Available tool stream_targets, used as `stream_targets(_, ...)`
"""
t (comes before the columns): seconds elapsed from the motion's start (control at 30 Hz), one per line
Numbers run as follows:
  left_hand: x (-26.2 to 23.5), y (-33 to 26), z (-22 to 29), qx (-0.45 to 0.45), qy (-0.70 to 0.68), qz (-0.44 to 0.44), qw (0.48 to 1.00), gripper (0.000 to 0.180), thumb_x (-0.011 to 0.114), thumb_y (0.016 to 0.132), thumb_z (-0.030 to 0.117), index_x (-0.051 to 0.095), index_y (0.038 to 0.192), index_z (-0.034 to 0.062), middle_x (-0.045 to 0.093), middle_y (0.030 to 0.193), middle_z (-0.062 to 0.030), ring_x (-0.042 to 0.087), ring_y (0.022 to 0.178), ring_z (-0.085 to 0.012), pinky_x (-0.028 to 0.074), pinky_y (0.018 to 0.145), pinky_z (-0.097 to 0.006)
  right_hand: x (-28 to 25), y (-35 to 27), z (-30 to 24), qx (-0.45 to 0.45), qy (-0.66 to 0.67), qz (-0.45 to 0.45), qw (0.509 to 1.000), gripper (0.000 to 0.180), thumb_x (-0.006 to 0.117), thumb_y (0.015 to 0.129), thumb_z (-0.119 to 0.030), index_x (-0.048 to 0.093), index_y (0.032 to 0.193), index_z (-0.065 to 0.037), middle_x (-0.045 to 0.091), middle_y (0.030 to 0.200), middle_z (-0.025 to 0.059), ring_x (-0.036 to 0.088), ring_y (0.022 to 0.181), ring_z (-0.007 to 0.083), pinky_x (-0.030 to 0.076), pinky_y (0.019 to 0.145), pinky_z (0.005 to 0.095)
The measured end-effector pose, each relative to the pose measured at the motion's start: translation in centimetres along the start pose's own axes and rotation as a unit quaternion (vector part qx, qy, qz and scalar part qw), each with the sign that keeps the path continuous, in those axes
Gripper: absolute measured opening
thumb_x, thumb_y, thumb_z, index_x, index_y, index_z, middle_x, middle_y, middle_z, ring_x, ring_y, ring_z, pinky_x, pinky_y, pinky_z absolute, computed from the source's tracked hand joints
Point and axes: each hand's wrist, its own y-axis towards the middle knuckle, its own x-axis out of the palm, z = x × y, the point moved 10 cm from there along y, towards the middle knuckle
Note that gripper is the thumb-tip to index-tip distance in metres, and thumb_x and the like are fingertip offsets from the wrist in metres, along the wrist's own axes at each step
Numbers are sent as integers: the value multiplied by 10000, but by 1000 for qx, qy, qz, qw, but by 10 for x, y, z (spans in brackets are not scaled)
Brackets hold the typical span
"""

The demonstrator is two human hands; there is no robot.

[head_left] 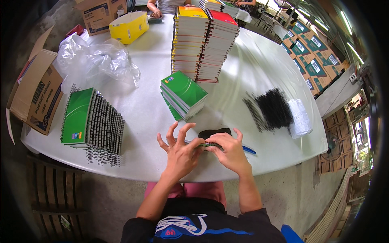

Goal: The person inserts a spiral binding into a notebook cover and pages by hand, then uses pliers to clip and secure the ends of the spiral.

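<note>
At the near edge of the table, my left hand (pixel 181 154) and my right hand (pixel 231 153) meet over a small notebook (pixel 210 144) seen edge-on. Thumb and forefinger of each hand pinch its dark, coil-like edge, while the other left fingers spread upward. Most of the notebook is hidden by my fingers. Just behind it lies a black object (pixel 207 133) whose kind I cannot make out. A blue-handled tool (pixel 249 150) rests beside my right hand, partly covered. Beyond my hands sits a short stack of green-covered notebooks (pixel 184 94) without visible coils.
Green spiral notebooks (pixel 79 115) are stacked at left, near a cardboard box (pixel 44 99) and clear plastic bags (pixel 97 60). Black coils (pixel 275 109) and a white bundle (pixel 300 118) lie at right. Tall notebook stacks (pixel 186 44) and a yellow box (pixel 129 28) stand farther back; another person's hand (pixel 156 13) shows there.
</note>
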Motion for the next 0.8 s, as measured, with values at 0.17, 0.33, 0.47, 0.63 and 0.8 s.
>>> stream_targets(0.17,7,-1,-14,-23,-28,4,999,250,785,613,178,627,807,180,459,1183,-17,321,1234,-302,209,932,-489,-6,3,-2,18,44,13,999,173,720,752,-160,673,918,-144,640,861,-3,584,877,160,283,934,395)
stream_targets(0.33,9,2,-9,10,62,15,998,337,807,575,208,594,833,169,483,1118,-12,359,1191,-287,259,876,-455,-5,3,3,57,26,3,998,146,699,778,-196,667,912,-149,627,919,-24,567,907,150,267,912,436)
stream_targets(0.47,14,3,-10,25,99,8,995,361,796,577,223,566,847,158,498,970,-4,412,1093,-251,276,843,-444,-4,4,-6,-2,-26,11,1000,133,698,779,-213,668,895,-157,620,925,-39,570,917,138,254,913,458)
stream_targets(0.63,23,10,-8,33,129,-49,990,345,757,609,275,556,860,149,498,881,4,471,919,-205,297,792,-460,-3,5,-19,-59,-90,50,993,128,682,793,-226,663,891,-147,619,922,-42,572,935,137,238,917,495)
stream_targets(0.8,23,12,-11,16,133,-58,989,289,726,624,221,536,829,150,486,827,5,477,869,-197,305,745,-439,-1,5,-25,-26,-97,54,993,149,693,769,-278,668,844,-151,636,912,-29,577,934,148,234,921,483)
